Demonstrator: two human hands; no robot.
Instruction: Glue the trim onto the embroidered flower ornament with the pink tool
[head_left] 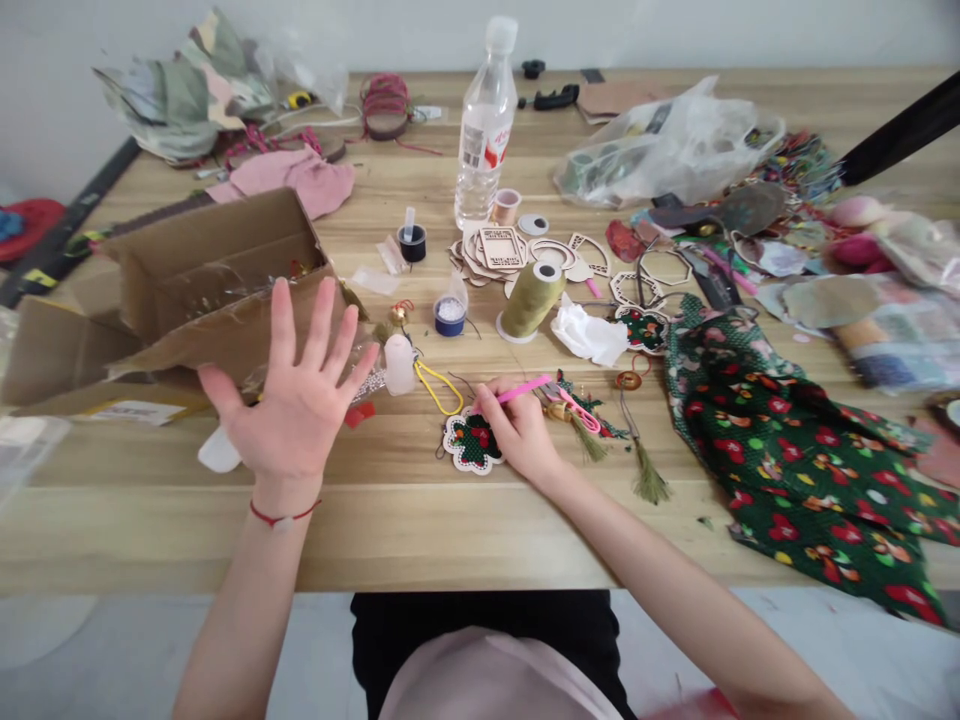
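My left hand (296,395) is raised above the wooden table (420,520), fingers spread wide, holding nothing, in front of a torn cardboard box (202,280). A red string circles that wrist. My right hand (517,432) rests on the table with its fingers closed round a pink tool (523,390). It lies just right of a scalloped wooden ornament (471,440) covered in green floral cloth. Pink-handled scissors (577,408) and small tassels (649,480) lie just beyond the right hand.
Green floral fabric (795,470) spreads at the right. A spool of olive thread (531,300), a plastic water bottle (486,125), laser-cut wooden shapes (502,248), a clear plastic bag (667,145) and fabric scraps (187,90) crowd the far half.
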